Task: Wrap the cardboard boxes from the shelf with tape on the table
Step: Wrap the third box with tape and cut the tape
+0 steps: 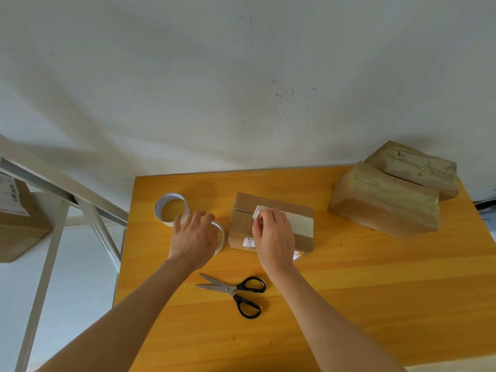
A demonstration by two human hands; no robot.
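Cardboard box (241,226): small and brown, lying flat near the middle of the bench (349,291), with a printed label on its near side.
Tape strip (300,224): a pale band laid across the top of the box, running from its right edge towards the left.
Tape end (258,211): a white tab lifted clear of the box top, at the left end of the strip.
Right grip (273,234): over the box, back of the hand up, with thumb and fingertips pinching the tape end.
Tape roll (220,232): lying flat just to the left of the box, mostly hidden, only its right rim showing.
Left grip (194,237): palm down on this roll, fingers spread and resting across its top; whether the thumb hooks round the rim cannot be told.
Second tape roll (171,197): lying flat, just behind and to the left of the first, with its white inner wall showing.
Scissors (233,291): black handles, blades apart and pointing left, on the bench on the near side of the box, between the two forearms.
Wrapped boxes (383,208): two larger ones already covered in tape at the far right corner of the bench, touching, the rear one (418,170) against the wall.
Shelf (53,183): pale metal frame to the left of the bench, with another cardboard box (18,224) on it.
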